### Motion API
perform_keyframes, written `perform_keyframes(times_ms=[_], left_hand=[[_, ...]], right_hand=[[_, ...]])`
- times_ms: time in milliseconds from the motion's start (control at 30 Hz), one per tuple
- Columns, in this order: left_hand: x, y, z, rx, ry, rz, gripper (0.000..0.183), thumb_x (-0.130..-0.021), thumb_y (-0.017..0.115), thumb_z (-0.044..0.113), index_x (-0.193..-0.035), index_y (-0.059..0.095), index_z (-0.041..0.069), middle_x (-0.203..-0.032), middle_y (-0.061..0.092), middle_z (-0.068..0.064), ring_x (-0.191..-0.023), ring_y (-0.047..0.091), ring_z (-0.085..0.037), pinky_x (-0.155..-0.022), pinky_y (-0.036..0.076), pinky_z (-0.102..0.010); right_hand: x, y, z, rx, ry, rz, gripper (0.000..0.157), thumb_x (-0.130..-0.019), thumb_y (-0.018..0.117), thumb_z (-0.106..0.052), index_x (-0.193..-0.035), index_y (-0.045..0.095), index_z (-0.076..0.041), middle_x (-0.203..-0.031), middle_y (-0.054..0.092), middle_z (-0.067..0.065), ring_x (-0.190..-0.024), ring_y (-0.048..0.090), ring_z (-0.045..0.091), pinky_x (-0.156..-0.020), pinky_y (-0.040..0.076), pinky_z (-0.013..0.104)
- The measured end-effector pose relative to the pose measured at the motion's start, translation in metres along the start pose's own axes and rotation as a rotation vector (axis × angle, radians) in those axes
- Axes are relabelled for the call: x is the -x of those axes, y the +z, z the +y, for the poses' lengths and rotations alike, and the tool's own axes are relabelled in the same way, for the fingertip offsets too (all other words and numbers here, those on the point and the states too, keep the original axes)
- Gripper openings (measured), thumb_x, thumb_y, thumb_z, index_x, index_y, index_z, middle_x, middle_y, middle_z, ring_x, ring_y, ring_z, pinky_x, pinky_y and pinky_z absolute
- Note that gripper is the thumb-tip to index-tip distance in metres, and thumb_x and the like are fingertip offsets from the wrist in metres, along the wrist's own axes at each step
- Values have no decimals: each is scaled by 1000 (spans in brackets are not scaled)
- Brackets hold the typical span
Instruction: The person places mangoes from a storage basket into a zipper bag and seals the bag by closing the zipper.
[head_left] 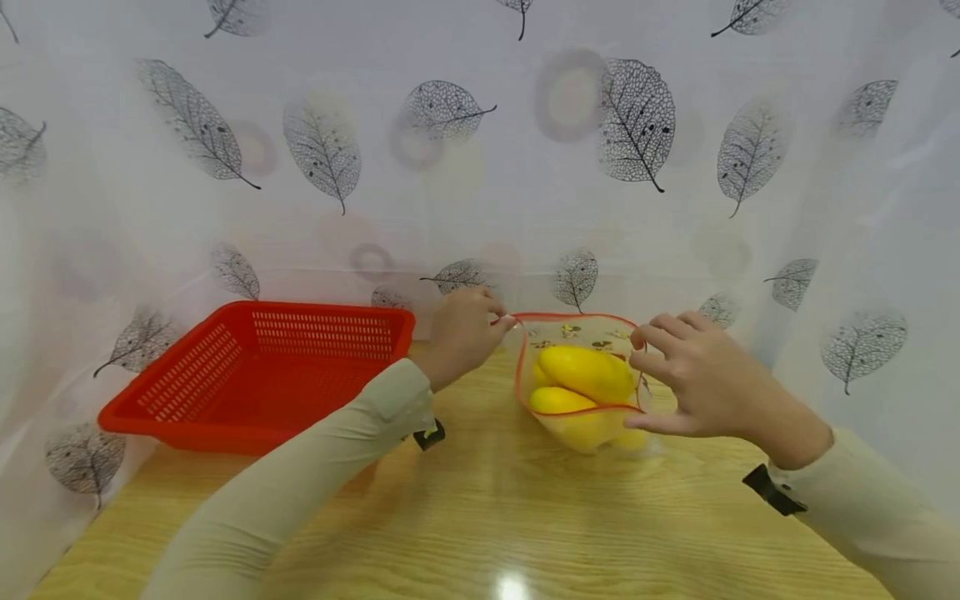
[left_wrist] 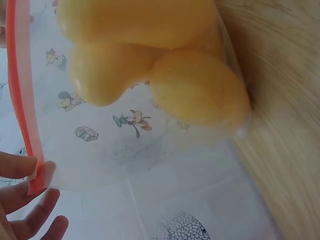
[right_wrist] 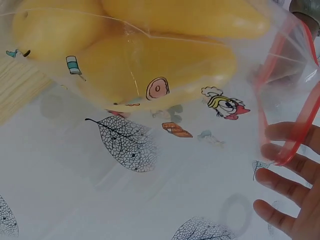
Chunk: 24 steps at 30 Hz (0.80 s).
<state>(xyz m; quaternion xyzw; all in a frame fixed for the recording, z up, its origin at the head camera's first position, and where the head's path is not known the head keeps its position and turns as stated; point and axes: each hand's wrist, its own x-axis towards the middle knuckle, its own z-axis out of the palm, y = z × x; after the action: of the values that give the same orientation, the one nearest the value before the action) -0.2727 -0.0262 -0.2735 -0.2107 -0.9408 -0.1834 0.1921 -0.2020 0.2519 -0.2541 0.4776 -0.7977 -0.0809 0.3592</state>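
Note:
A clear zip bag (head_left: 592,435) with a red zip strip and small cartoon prints stands with its mouth spread wide. Several yellow mangoes (head_left: 585,372) lie inside it, seen through the film in both wrist views. My left hand (head_left: 463,332) pinches the left end of the red strip (left_wrist: 22,107) between thumb and finger. At the mouth's right end is my right hand (head_left: 705,379), thumb at the front rim and fingers at the back one, spread apart. In the right wrist view two fingertips (right_wrist: 281,131) show through the pinkish band beside the strip.
A red plastic basket (head_left: 258,437) with slotted sides stands to the left on the wood-grain table (head_left: 525,517), behind my left forearm. A white curtain (head_left: 480,208) printed with dark leaves hangs close behind the basket and bag.

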Motion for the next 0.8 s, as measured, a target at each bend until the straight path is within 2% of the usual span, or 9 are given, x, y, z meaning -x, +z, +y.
perform_keyframes(times_ms=[100, 367, 533, 667, 800], left_hand=[[0, 1, 1, 12, -12, 5, 25, -90, 61, 35, -91, 76, 16, -96, 68, 1, -92, 59, -19, -86, 46, -38], [0, 0, 0, 47, -31, 21, 25, -90, 61, 34, -92, 76, 15, -99, 69, 0, -95, 60, -21, -89, 46, -39], [0, -3, 0, 79, -44, 48, 26, -89, 62, 35, -97, 75, 14, -106, 69, -2, -99, 60, -22, -85, 49, -38], [0, -5, -3, 100, -18, 99, 25, -89, 62, 34, -99, 74, 14, -102, 69, -2, -93, 61, -20, -77, 51, -34], [0, -9, -7, 116, -3, 140, 23, -89, 63, 33, -100, 74, 16, -99, 69, -1, -85, 60, -17, -65, 49, -27]], right_hand=[[1, -1, -5, 10, -15, -2, 63, -89, 34, -67, -81, 62, -12, -88, 60, 8, -82, 54, 27, -70, 44, 42], [2, 0, -10, -56, -63, 53, 49, -99, 33, -43, -76, 65, -13, -83, 60, 3, -73, 54, 20, -62, 46, 35], [5, -2, -5, -96, -74, 71, 46, -101, 33, -34, -76, 65, -12, -80, 59, 1, -67, 51, 15, -60, 46, 32], [6, 0, 4, -153, -86, 118, 43, -101, 34, -31, -75, 63, -11, -80, 59, 0, -66, 50, 13, -59, 45, 29], [8, -1, 14, -184, -77, 160, 42, -101, 37, -30, -76, 63, -9, -83, 62, 2, -69, 55, 15, -63, 47, 28]])
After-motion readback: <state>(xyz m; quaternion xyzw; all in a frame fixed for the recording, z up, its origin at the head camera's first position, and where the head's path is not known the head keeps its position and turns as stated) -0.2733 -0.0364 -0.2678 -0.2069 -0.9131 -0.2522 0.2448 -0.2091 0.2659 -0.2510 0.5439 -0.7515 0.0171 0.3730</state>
